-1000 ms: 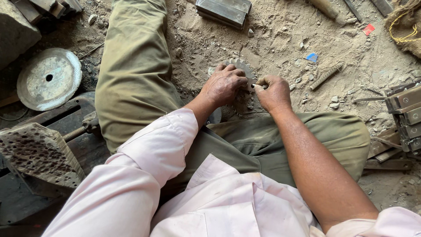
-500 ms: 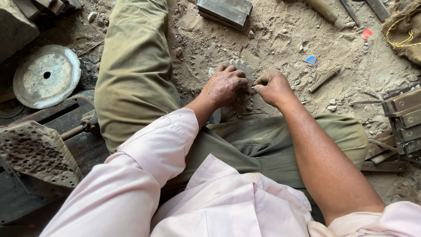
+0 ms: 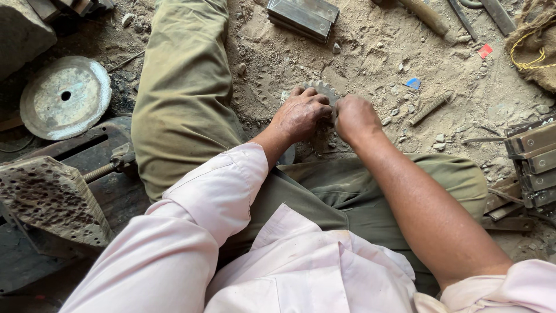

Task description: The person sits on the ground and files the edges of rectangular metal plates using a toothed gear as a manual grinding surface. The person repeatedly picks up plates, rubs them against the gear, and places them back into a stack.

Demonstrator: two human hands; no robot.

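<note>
I sit on a sandy floor with my legs in olive trousers (image 3: 185, 87) spread apart. A grey toothed metal wheel (image 3: 322, 87) stands on the sand between my knees, mostly hidden by my hands. My left hand (image 3: 301, 113) grips its left side with curled fingers. On the wheel's right side my right hand (image 3: 354, 117) is closed into a fist. The two hands touch each other over the wheel.
A round metal disc with a centre hole (image 3: 65, 96) lies at the left, beside a pitted metal block (image 3: 49, 200). Rectangular metal bars (image 3: 302, 16) lie at the top, more metal parts (image 3: 533, 156) at the right. A threaded rod (image 3: 428, 108) lies in the sand.
Both hands have stayed on the toothed wheel with only a slight shift; the view has moved a little.
</note>
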